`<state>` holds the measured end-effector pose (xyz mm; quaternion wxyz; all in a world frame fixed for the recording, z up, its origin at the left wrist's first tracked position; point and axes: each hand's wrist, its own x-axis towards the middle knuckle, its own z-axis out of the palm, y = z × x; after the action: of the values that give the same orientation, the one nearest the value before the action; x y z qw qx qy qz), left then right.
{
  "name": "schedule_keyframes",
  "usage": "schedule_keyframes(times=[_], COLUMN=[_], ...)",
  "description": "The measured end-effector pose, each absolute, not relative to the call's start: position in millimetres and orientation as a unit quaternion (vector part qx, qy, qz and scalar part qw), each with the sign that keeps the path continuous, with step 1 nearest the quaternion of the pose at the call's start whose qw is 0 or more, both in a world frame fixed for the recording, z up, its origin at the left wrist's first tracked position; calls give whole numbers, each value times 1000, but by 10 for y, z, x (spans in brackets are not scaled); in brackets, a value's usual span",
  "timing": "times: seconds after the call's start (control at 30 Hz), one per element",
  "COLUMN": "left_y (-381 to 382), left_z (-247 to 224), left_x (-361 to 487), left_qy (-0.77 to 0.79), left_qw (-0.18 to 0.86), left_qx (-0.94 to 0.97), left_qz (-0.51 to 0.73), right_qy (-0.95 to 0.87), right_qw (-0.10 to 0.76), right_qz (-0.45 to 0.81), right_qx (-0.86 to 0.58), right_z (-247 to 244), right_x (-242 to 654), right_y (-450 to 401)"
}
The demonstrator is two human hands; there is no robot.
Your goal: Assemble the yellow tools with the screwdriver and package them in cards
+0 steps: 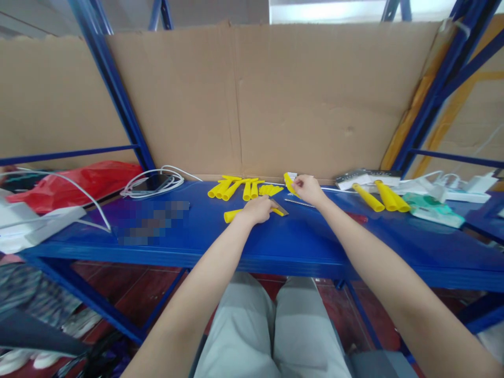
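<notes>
My left hand (258, 209) is closed over a yellow tube (232, 215) lying on the blue table (189, 231); a flat metal blade (280, 208) sticks out past its fingers. To the right, my right hand (307, 188) pinches a yellow piece (290, 184) near a small white item. Several yellow tubes (232, 189) lie in a row behind my left hand, beside short yellow pieces (271, 190). A thin metal rod (300, 203) rests just below my right hand. Other yellow tubes (386, 196) lie farther right.
Coiled white cable (153, 184) and a red bag (79, 184) are at the left. At the right are a green-and-white packet (433, 210), a power strip (464, 195) and a black-and-white box (354, 179). A cardboard panel (315, 100) stands behind the table.
</notes>
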<state>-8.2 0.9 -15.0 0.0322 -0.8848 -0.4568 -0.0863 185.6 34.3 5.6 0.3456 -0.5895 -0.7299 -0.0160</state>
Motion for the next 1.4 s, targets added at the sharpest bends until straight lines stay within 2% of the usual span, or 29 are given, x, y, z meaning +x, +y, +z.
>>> schedule_keyframes(times=[0.37,0.63,1.0,1.4], left_y=[21,21,-6,3], left_z=[-176,-186,-162,-147], left_x=[-38,-45,-35,-29], left_qy=[-489,-468,-470,-485], left_qw=[97,90,72,50], left_qx=[-864,-874,-874,-865], left_qz=[-76,-96,-103,-118], right_qy=[-628,-586,-591,-581], right_qw=[388,355,353,347], right_qz=[255,361,331,357], right_qx=[-624,-633,-645,-644], right_z=[55,34,23,6], right_x=[1747,1682,1677,1639], right_y=[195,126,119,137])
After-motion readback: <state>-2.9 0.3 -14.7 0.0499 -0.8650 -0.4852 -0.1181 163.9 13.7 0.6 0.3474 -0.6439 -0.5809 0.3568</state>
